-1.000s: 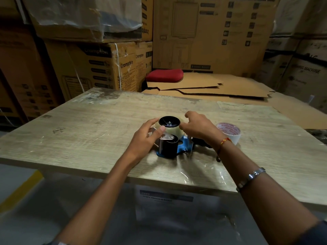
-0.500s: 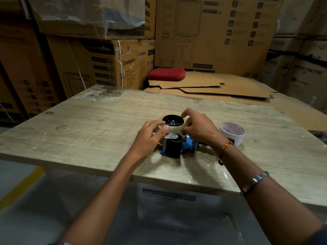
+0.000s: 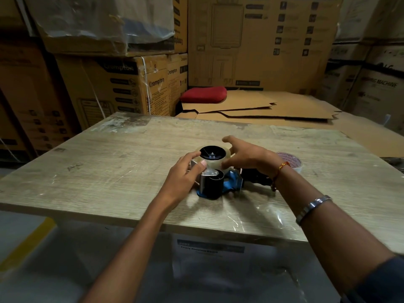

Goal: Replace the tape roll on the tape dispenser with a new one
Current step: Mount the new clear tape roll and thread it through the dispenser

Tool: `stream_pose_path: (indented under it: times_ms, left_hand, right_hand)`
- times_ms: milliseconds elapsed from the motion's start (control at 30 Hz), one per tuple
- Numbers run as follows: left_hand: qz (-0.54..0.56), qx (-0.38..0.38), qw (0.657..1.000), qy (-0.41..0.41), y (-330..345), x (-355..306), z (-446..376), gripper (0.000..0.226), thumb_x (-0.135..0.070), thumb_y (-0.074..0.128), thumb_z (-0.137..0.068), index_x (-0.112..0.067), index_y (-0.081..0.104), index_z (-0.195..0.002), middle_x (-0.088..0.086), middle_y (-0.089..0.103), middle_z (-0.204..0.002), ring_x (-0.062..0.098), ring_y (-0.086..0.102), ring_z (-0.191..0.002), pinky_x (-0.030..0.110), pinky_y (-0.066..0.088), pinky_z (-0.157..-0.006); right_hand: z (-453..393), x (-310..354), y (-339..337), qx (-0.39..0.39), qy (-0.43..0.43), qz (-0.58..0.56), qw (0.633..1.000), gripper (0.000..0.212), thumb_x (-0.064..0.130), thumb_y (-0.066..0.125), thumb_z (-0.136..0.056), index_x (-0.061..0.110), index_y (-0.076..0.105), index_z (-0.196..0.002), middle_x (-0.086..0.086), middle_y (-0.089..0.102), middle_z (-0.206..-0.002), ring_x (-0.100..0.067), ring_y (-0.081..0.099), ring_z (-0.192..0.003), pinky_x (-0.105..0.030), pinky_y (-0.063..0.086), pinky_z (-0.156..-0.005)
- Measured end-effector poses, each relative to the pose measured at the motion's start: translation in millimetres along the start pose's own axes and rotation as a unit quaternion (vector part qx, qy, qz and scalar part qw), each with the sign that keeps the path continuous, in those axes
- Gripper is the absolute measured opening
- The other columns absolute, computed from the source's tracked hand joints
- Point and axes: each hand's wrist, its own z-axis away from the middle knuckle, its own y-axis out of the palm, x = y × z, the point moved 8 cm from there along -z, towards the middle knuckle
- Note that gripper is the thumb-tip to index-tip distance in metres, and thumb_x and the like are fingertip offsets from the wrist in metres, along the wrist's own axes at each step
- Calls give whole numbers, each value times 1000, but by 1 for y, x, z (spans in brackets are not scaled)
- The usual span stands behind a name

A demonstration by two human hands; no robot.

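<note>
A blue tape dispenser (image 3: 232, 184) lies on its side on the wooden table (image 3: 122, 171), its black roller (image 3: 213, 185) towards me. A clear tape roll (image 3: 215, 164) sits on the dispenser's black hub (image 3: 213, 153). My left hand (image 3: 185, 178) holds the dispenser's left side, thumb pressed on the metal plate by the roll. My right hand (image 3: 249, 157) cups the roll's right side, thumb against it and forefinger lifted. A second roll with a red-printed white core (image 3: 295, 160) stands on the table behind my right wrist.
Clear film scraps (image 3: 269, 213) stick to the table near its front edge. Flattened cardboard sheets (image 3: 273, 108) and a red cushion (image 3: 203, 94) lie beyond the table's far edge. Stacked cartons (image 3: 122, 84) wall in the back and both sides.
My right hand has slid from over the roll to its right side, uncovering the hub and the roll's top. My left thumb has shifted onto the metal plate. The camera has moved closer.
</note>
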Motion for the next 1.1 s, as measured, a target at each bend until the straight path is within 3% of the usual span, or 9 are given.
stream_pose_path:
  times_ms: [100,167,267,367,467,567,700,833,1100]
  left_hand:
    - [-7,-22,1000,19,-3,-6,1,42,-44,54,-95,-30,56,-134,-7,53,-132,2,55,-112,23,47,-88]
    - [-18,-27,999,27,-4,-8,2,39,-43,53,-97,-31,56,-134,-7,48,-139,2,51,-117,23,45,-93]
    - [-39,-10,999,36,-2,-9,3,55,-64,47,-89,-35,56,-135,-9,38,-153,10,35,-139,34,33,-110]
    - [-62,14,997,45,4,-12,5,58,-69,42,-86,-38,61,-131,-13,34,-157,8,25,-144,35,24,-111]
    - [-74,8,996,45,5,-12,6,57,-68,41,-86,-38,63,-128,-14,36,-157,8,25,-142,44,27,-116]
    - [-76,4,996,38,4,-10,6,58,-69,40,-85,-38,63,-129,-14,36,-157,9,26,-143,49,28,-117]
    - [-79,7,996,37,5,-11,7,57,-66,40,-86,-37,62,-130,-13,35,-158,10,26,-144,42,26,-116]
    - [-82,10,996,33,5,-12,8,57,-63,41,-86,-35,62,-131,-11,35,-158,13,26,-144,33,22,-108]
    - [-85,10,996,33,5,-11,7,64,-67,38,-80,-35,62,-130,-9,35,-159,15,28,-144,33,21,-107]
  right_hand:
    - [2,-9,-3,-17,8,-55,998,66,18,65,-93,15,33,-151,-14,58,-132,-24,66,-101,-37,57,-90]
    - [2,-17,-8,-50,11,-66,997,51,17,58,-96,12,42,-145,-12,60,-130,-24,65,-103,-37,56,-91]
    - [4,-24,-12,-78,8,-95,992,36,13,53,-96,13,55,-132,-8,63,-114,-20,64,-92,-33,54,-78]
    - [7,-24,-8,-81,-2,-109,991,25,12,50,-96,16,61,-118,-6,65,-106,-16,61,-86,-32,51,-72]
    - [10,-21,-6,-94,-11,-98,991,20,13,49,-95,18,62,-109,-6,66,-109,-23,64,-96,-40,56,-82]
    - [11,-23,-7,-106,-1,-114,988,17,11,50,-95,16,62,-106,-9,70,-104,-20,66,-89,-34,56,-75]
    - [11,-25,-3,-93,31,-105,990,29,19,50,-93,-1,68,-103,-22,74,-97,-21,61,-75,-38,49,-68]
    - [11,-21,-4,-88,51,-49,994,28,21,54,-95,1,74,-93,-6,69,-75,-14,59,-63,-29,47,-60]
    - [-3,-8,-8,-123,58,104,985,9,15,71,-84,13,74,-92,-6,72,-87,-23,69,-81,-39,62,-76]
